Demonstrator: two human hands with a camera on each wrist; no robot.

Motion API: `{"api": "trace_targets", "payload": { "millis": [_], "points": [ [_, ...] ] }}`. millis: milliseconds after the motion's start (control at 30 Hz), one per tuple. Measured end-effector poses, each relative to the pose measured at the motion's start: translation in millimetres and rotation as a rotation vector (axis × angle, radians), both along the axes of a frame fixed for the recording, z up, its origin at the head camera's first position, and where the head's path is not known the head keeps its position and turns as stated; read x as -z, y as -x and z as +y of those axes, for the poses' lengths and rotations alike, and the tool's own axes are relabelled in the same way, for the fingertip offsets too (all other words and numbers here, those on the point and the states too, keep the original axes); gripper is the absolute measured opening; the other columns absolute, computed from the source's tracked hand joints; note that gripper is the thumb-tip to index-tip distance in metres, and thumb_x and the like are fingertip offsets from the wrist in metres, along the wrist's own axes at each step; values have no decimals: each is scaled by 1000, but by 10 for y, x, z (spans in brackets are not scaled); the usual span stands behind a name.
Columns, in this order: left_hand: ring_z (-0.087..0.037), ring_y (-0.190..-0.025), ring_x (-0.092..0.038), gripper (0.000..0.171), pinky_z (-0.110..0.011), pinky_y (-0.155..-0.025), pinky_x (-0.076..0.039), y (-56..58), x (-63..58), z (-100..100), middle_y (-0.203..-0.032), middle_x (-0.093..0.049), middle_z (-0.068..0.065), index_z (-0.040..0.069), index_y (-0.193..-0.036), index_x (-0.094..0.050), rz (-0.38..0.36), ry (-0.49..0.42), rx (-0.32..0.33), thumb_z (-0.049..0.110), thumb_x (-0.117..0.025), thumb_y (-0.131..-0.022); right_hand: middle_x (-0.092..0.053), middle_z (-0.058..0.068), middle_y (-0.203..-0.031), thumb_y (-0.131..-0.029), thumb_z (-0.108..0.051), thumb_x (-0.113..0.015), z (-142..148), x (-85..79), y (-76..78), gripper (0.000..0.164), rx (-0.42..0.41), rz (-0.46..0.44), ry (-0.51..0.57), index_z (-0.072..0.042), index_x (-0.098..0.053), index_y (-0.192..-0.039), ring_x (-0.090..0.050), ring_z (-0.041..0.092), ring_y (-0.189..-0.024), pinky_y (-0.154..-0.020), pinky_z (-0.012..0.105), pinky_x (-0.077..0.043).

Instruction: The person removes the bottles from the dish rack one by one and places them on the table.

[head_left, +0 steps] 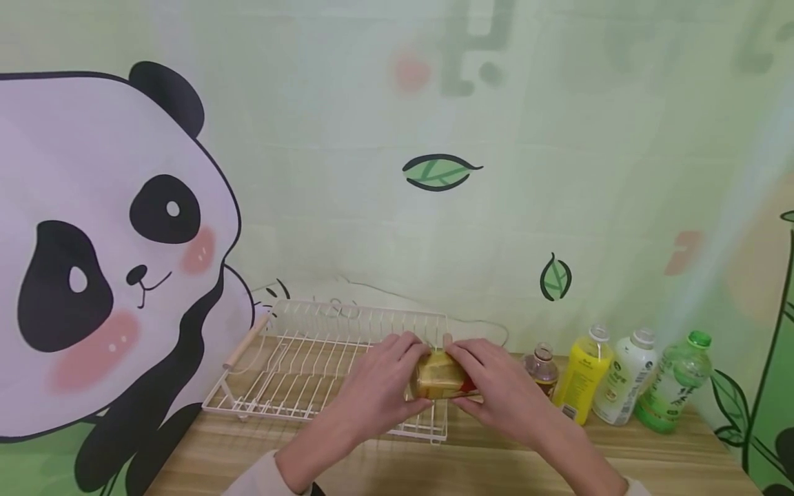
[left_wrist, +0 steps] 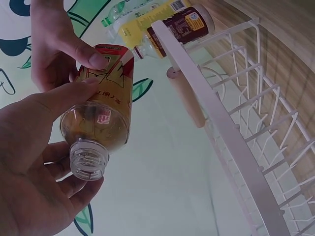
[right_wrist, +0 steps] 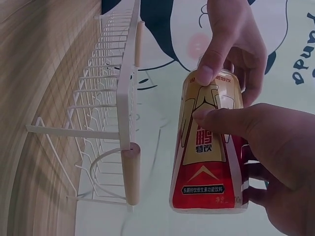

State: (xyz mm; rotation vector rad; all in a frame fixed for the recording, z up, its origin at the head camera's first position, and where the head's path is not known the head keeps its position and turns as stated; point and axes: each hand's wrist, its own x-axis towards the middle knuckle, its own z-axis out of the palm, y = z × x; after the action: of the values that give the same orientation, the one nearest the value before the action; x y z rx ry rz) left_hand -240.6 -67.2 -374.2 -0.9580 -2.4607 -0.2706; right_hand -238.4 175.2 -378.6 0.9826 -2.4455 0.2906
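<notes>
Both hands hold a drink bottle [head_left: 442, 377] with a red and gold label, lying sideways above the right end of a white wire dish rack [right_wrist: 126, 98]. My left hand [head_left: 384, 379] grips it at the shoulder end, thumb on one side and fingers curled behind. In the left wrist view the bare threaded neck [left_wrist: 88, 160] shows no cap. My right hand [head_left: 502, 379] grips the label toward the base, its thumb [right_wrist: 221, 120] pressed across the front. The fingers behind the bottle are partly hidden.
Right of the rack stand a bottle with a dark label [head_left: 544, 372], a yellow bottle [head_left: 583, 379], a white bottle [head_left: 623, 382] and a green bottle [head_left: 673, 386]. The rack has wooden handles [head_left: 248, 341] and sits on a wood-grain table [head_left: 496, 468] before a panda-print backdrop [head_left: 341, 172].
</notes>
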Motion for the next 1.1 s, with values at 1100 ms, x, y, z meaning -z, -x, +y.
{"api": "trace_targets", "payload": {
  "millis": [1100],
  "points": [
    [-36,-138,-52,81,-56,-112,-47,84,602,-637,-150,-57,-8,12,-149,-57,-560,-1,7,52,-85,-85,-61,19,-140,-88,-15,-89,431,721,396,73,193,-476,469,-1,-48,-147,-60,38,-128,-104,56,-55]
  ]
}}
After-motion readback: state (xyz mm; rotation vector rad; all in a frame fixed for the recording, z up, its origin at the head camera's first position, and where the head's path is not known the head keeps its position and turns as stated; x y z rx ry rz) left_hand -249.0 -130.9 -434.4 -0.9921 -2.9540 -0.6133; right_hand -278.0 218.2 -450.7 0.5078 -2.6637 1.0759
